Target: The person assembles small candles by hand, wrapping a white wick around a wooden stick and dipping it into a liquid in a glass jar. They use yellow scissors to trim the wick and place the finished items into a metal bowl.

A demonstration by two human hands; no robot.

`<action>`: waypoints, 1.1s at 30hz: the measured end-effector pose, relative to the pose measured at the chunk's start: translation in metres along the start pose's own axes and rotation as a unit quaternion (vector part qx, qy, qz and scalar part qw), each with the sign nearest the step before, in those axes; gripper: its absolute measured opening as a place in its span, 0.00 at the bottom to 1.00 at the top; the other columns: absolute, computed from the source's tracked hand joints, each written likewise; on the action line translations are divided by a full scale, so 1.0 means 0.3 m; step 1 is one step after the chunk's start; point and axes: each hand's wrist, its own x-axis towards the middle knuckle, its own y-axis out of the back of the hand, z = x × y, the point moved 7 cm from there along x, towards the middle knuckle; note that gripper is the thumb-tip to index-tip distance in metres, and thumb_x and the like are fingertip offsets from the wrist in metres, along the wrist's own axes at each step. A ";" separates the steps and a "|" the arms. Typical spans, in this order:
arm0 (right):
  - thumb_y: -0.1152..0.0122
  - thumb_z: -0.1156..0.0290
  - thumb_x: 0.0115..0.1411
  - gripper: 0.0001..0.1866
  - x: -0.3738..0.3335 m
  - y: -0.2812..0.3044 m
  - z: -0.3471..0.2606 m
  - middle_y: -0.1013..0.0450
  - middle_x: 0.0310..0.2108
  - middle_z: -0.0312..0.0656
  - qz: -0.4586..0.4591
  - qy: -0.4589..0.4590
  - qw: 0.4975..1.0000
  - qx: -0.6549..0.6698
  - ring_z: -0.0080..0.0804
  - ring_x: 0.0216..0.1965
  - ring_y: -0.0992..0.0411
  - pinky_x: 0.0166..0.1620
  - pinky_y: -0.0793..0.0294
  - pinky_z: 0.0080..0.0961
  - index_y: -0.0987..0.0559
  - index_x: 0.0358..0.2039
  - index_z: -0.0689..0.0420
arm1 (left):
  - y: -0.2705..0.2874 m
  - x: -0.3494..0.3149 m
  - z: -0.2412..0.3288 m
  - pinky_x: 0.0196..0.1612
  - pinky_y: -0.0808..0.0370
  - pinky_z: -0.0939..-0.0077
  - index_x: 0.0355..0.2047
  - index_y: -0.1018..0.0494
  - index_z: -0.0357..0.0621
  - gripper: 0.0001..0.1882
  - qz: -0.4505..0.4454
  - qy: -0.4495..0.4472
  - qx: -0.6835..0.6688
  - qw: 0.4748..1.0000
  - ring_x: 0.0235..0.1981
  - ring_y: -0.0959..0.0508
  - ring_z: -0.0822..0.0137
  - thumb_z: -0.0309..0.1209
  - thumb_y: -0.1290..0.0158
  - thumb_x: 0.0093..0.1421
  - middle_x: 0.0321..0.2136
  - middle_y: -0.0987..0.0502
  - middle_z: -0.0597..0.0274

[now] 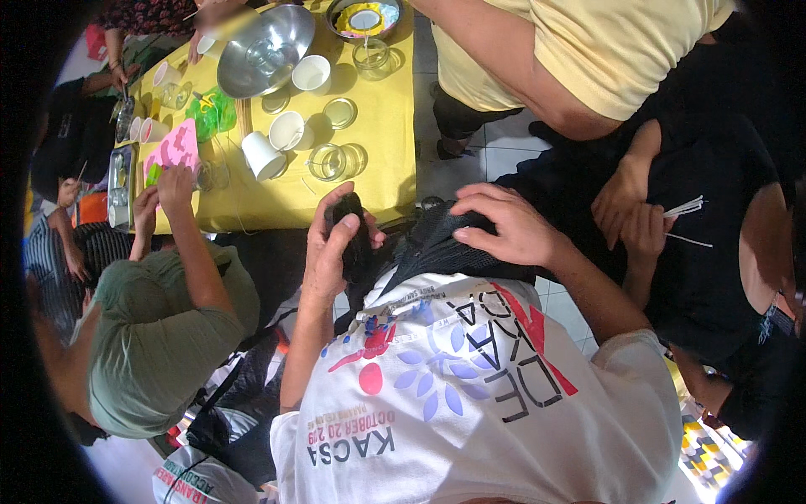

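My left hand [329, 244] is closed around a dark black bundle [358, 227], held upright near the front edge of the table. Its thumb presses on the near side, and what the bundle is made of is hard to make out. To the right, my right hand [514, 225] rests over black mesh fabric [428, 244] that lies across my lap. Its thumb and fingers are spread apart, touching or hovering just over the fabric; which one I cannot tell.
A yellow-covered table [390, 151] holds a steel bowl [281, 42], paper cups [264, 155], glass jars [327, 161] and a pink mold [174, 147]. A person in green [168, 328] works at left; a person in yellow [596, 50] stands ahead. At right, someone's hand [646, 231] holds white wicks [688, 206].
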 end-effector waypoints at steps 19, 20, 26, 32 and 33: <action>0.44 0.67 0.46 0.10 0.056 0.083 0.066 0.30 0.29 0.49 0.045 -0.115 0.935 -0.333 0.45 0.36 0.31 0.41 0.33 0.41 0.23 0.23 0.62 | 0.056 -0.031 0.041 0.34 0.23 0.66 0.56 0.42 0.40 0.28 0.087 -0.021 -0.110 0.990 0.31 0.23 0.58 0.42 0.55 0.59 0.33 0.29 0.52; 0.43 0.67 0.46 0.10 0.017 0.119 0.078 0.29 0.28 0.49 0.078 -0.117 0.929 -0.343 0.47 0.35 0.28 0.39 0.30 0.42 0.24 0.23 0.62 | 0.049 -0.025 0.043 0.34 0.23 0.65 0.56 0.41 0.40 0.28 0.078 -0.021 -0.120 0.989 0.31 0.23 0.58 0.44 0.56 0.60 0.34 0.29 0.53; 0.43 0.67 0.48 0.11 -0.191 0.127 0.221 0.26 0.28 0.52 -0.014 -0.318 0.889 -0.331 0.50 0.35 0.25 0.42 0.27 0.42 0.23 0.25 0.64 | -0.027 -0.004 0.067 0.41 0.24 0.59 0.56 0.41 0.40 0.31 -0.050 0.012 -0.284 0.958 0.37 0.23 0.53 0.50 0.60 0.61 0.36 0.27 0.48; 0.42 0.70 0.53 0.14 -0.147 0.119 0.150 0.26 0.36 0.52 -0.002 -0.249 0.907 -0.341 0.46 0.37 0.25 0.41 0.26 0.36 0.25 0.38 0.64 | -0.091 0.032 0.163 0.49 0.28 0.57 0.56 0.41 0.38 0.32 -0.105 -0.023 -0.332 0.937 0.45 0.26 0.53 0.52 0.62 0.63 0.47 0.29 0.44; 0.41 0.70 0.53 0.16 -0.104 0.137 0.104 0.26 0.37 0.52 0.072 -0.177 0.923 -0.333 0.45 0.37 0.25 0.40 0.26 0.34 0.26 0.41 0.64 | -0.094 0.039 0.184 0.50 0.29 0.58 0.56 0.41 0.39 0.31 -0.117 -0.044 -0.332 0.935 0.46 0.26 0.54 0.51 0.63 0.63 0.47 0.29 0.45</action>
